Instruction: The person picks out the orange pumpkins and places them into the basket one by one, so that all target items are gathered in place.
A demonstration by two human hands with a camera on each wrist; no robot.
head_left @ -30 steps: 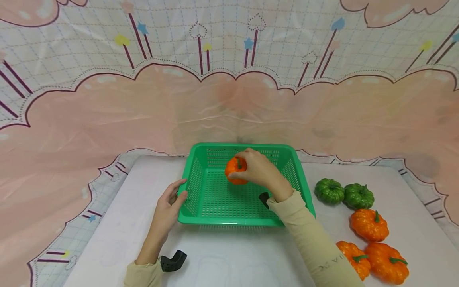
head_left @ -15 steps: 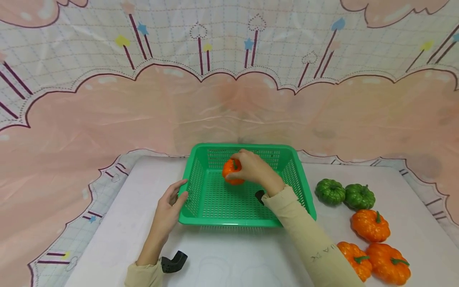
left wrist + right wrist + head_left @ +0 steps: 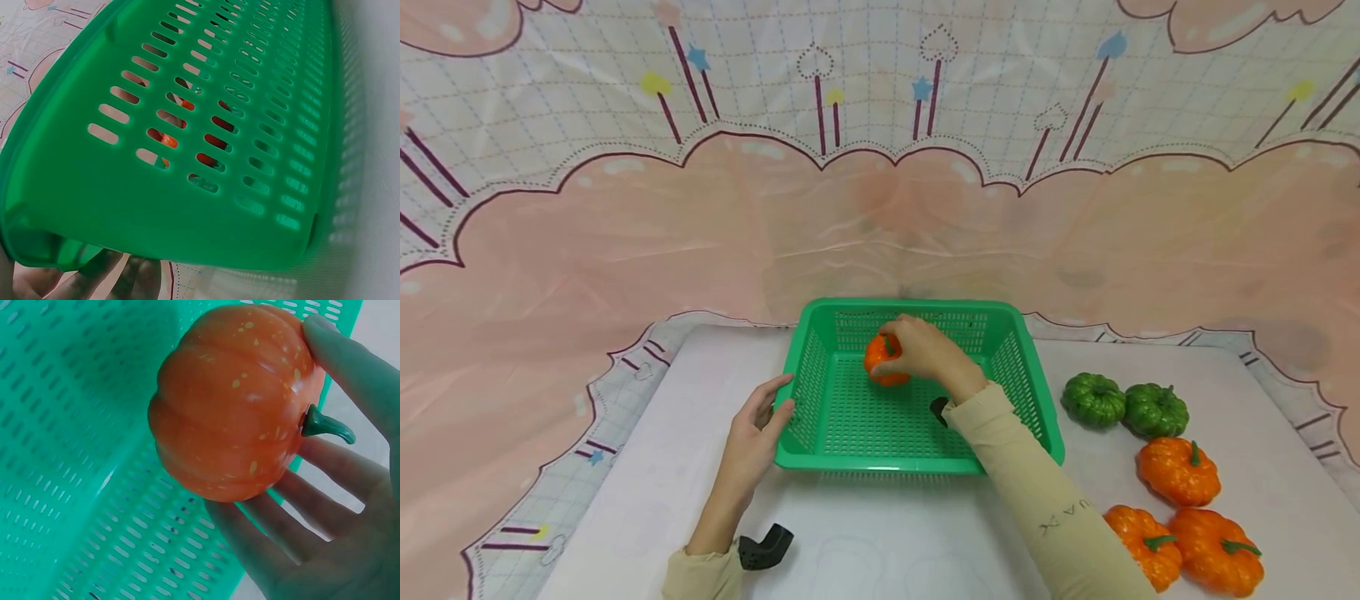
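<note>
Just above or on the basket's floor, my right hand (image 3: 925,354) grips a small orange pumpkin (image 3: 883,360). The right wrist view shows the thumb on one side of the pumpkin (image 3: 231,406) and the other fingers spread along the opposite side, its green stem towards the palm. My left hand (image 3: 758,429) holds the left rim of the green plastic basket (image 3: 880,465), thumb on the rim and fingers beside it. Close up in the left wrist view, the slotted basket wall (image 3: 94,181) hides most of that hand; bits of orange show through the slots.
Right of the basket lie two green pumpkins (image 3: 1093,401) and three orange pumpkins (image 3: 1180,472) on the white table (image 3: 865,542). A printed cloth (image 3: 880,225) hangs behind. Black wrist mounts (image 3: 766,547) sit at both sleeves.
My right hand has shifted slightly left inside the basket with the orange pumpkin, mostly in the first half second. The left hand has stayed at the rim.
</note>
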